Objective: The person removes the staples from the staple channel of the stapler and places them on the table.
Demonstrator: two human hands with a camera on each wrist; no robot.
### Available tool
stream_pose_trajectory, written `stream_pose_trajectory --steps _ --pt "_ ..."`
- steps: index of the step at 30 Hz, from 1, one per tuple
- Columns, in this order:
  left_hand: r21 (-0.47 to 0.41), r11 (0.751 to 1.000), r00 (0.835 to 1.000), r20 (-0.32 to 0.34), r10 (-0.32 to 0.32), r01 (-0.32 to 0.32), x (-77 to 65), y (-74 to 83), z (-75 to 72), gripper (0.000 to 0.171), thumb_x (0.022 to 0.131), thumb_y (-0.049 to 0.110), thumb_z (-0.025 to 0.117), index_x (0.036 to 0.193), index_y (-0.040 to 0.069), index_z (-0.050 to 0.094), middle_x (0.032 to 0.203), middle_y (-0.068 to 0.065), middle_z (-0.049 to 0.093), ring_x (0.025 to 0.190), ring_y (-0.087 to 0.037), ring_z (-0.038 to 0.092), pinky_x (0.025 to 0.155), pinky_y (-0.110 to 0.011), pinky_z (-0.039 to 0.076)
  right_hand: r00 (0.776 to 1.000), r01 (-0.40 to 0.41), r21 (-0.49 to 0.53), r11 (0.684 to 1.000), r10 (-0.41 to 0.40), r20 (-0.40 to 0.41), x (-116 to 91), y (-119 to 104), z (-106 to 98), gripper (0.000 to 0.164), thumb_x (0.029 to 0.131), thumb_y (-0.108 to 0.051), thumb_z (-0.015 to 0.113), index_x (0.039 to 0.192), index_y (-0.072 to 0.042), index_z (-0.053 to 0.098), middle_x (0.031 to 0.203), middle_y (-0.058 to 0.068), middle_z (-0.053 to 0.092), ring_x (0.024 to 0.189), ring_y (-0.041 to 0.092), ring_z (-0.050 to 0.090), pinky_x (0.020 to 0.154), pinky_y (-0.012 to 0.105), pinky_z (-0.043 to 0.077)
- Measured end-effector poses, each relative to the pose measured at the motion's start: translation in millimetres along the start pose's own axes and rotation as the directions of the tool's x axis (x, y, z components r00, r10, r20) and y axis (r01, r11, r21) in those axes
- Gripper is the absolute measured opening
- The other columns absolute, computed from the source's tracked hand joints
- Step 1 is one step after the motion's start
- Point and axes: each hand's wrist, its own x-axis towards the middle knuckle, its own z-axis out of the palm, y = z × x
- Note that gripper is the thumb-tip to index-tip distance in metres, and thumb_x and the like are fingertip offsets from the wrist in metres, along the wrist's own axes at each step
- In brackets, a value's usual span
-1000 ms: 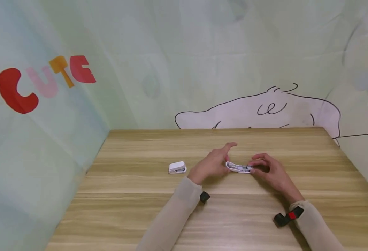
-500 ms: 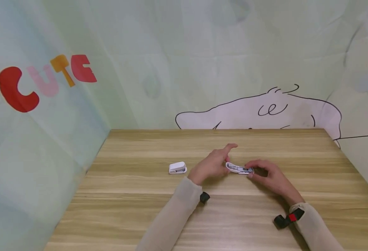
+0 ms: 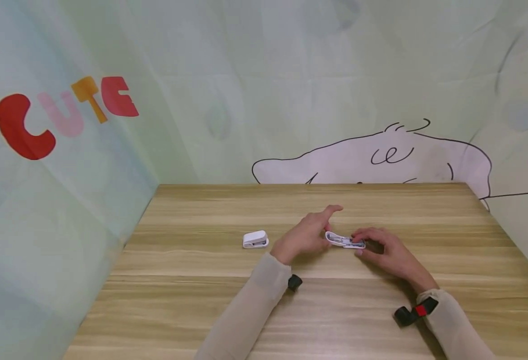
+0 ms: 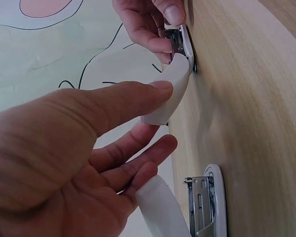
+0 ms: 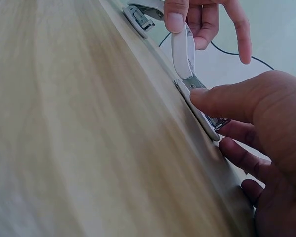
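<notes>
Both hands are on a white stapler (image 3: 341,241), its cover swung wide open from the base and its metal inside exposed. Thumb and fingers of my left hand (image 3: 303,237) pinch the white cover (image 4: 176,81), the index finger pointing away. At the other end, my right hand (image 3: 387,251) pinches the base and metal magazine between thumb and fingertips, hiding part of them. In the right wrist view the base (image 5: 197,111) lies along the tabletop, with the right thumb near the hinge. A second white stapler (image 3: 255,239) sits to the left, its cover raised too.
The wooden table (image 3: 192,300) runs back to a pale curtain (image 3: 228,100) printed with a cartoon outline and colourful letters. Black wrist cameras are strapped at both sleeves.
My right fingertips have come left and down onto the stapler's metal end, covering the dark part that showed before. The left hand and the second stapler stay in place.
</notes>
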Motion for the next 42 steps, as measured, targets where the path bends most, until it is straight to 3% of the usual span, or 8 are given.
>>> stream_pose_trajectory --steps 8,12,22,31,42 --pt "0.007 1.0 1.0 0.005 0.013 -0.013 -0.8 0.6 0.4 0.092 0.094 0.0 0.079 0.168 0.023 0.03 0.109 0.001 0.07 0.098 -0.013 0.059 0.096 -0.028 0.051 0.999 -0.048 -0.004 0.999 0.048 0.018 0.3 3.6 0.9 0.02 0.093 -0.015 0.084 0.108 -0.024 0.074 0.126 0.0 0.078 0.12 0.0 0.06 0.106 0.016 0.039" --pt "0.022 0.999 0.999 -0.003 0.032 -0.032 -0.7 -0.1 0.7 0.092 0.093 0.0 0.079 0.168 0.022 0.031 0.108 0.0 0.07 0.096 -0.013 0.059 0.094 -0.026 0.05 0.993 -0.118 0.01 0.993 0.117 0.032 0.6 3.4 0.2 0.017 0.096 -0.021 0.082 0.107 -0.024 0.07 0.127 -0.002 0.077 0.12 0.0 0.061 0.105 0.017 0.041" --pt "-0.002 1.0 1.0 -0.005 0.004 -0.004 -0.5 -0.8 0.7 0.092 0.093 -0.001 0.078 0.168 0.025 0.031 0.107 0.002 0.069 0.094 -0.013 0.059 0.09 -0.025 0.05 0.961 -0.276 0.002 0.961 0.276 0.004 -0.7 -0.2 -2.1 0.012 0.1 -0.03 0.078 0.112 -0.029 0.075 0.123 -0.008 0.078 0.112 0.004 0.064 0.097 0.024 0.046" --pt "0.002 1.0 1.0 -0.003 0.001 -0.001 0.1 -0.1 0.5 0.093 0.093 -0.002 0.078 0.168 0.026 0.03 0.107 0.002 0.068 0.093 -0.013 0.059 0.089 -0.024 0.05 0.968 -0.244 0.02 0.97 0.244 -0.053 -1.6 1.9 -2.6 0.013 0.098 -0.023 0.081 0.108 -0.027 0.076 0.113 -0.005 0.079 0.101 0.004 0.065 0.088 0.019 0.047" --pt "0.037 0.999 1.0 -0.011 0.019 -0.019 0.6 0.2 1.2 0.092 0.094 0.002 0.079 0.168 0.027 0.03 0.109 0.002 0.067 0.096 -0.013 0.058 0.092 -0.025 0.05 0.969 -0.223 0.084 0.971 0.23 -0.086 -1.1 1.4 -2.5 0.018 0.097 -0.019 0.081 0.114 -0.018 0.075 0.113 0.004 0.081 0.093 0.001 0.069 0.081 0.019 0.052"
